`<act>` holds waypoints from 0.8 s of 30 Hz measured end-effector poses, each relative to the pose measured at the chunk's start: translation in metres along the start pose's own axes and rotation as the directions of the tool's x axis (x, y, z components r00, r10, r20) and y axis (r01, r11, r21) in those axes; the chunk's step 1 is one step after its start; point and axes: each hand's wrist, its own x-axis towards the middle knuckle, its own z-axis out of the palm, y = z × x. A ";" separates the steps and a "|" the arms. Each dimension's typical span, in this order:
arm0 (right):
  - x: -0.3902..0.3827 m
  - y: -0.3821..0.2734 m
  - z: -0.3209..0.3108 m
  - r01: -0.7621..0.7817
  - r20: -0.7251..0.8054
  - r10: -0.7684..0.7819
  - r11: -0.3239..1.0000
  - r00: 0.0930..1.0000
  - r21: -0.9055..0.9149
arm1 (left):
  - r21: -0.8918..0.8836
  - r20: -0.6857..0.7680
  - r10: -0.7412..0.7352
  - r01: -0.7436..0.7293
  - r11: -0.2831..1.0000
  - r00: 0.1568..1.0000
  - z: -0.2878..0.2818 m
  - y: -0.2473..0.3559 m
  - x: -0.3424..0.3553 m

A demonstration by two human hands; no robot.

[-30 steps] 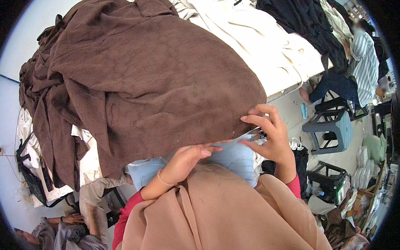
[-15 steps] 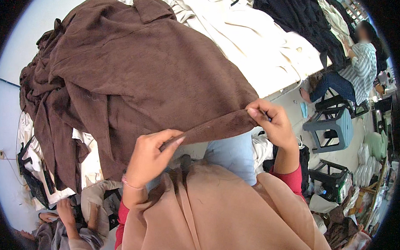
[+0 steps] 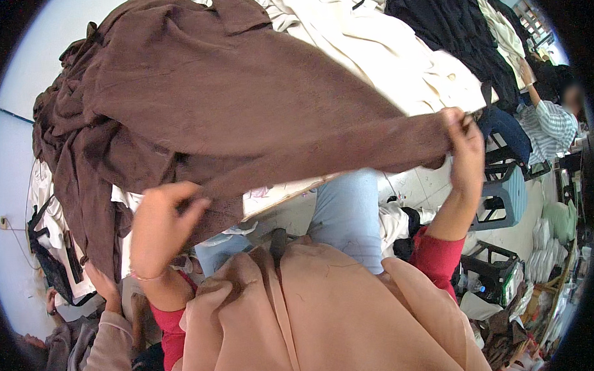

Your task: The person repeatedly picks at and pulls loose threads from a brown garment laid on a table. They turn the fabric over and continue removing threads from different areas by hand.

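Observation:
A large brown cloth garment (image 3: 241, 96) lies spread and rumpled over the table in front of me. Between my hands its near edge stretches in a long folded band, rising toward the right. My right hand (image 3: 465, 150) grips the band's far right end, thumb and fingers pinched together on the cloth, above the floor beyond the table. At the band's left end is my left hand (image 3: 160, 226), fingers bent toward the cloth. Motion blurs its fingertips, so whether they still pinch the brown edge is unclear.
White cloth (image 3: 357, 46) and black cloth (image 3: 439, 36) are heaped farther along the table. A blue-grey plastic stool (image 3: 503, 194) and a black stool (image 3: 489, 264) stand at the right. One person in a striped shirt (image 3: 550, 127) sits at far right; another person's sleeve (image 3: 109, 346) shows at lower left.
My hands have moved apart: the right went up and right with the cloth edge, the left went left and slightly down. The band between them is longer, uncovering some pale tabletop beneath.

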 end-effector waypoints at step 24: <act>0.108 0.037 -0.104 -0.076 -0.377 0.067 0.997 0.924 -0.009 | -0.154 -0.061 -0.120 0.109 0.982 0.991 -0.005 -0.040 0.000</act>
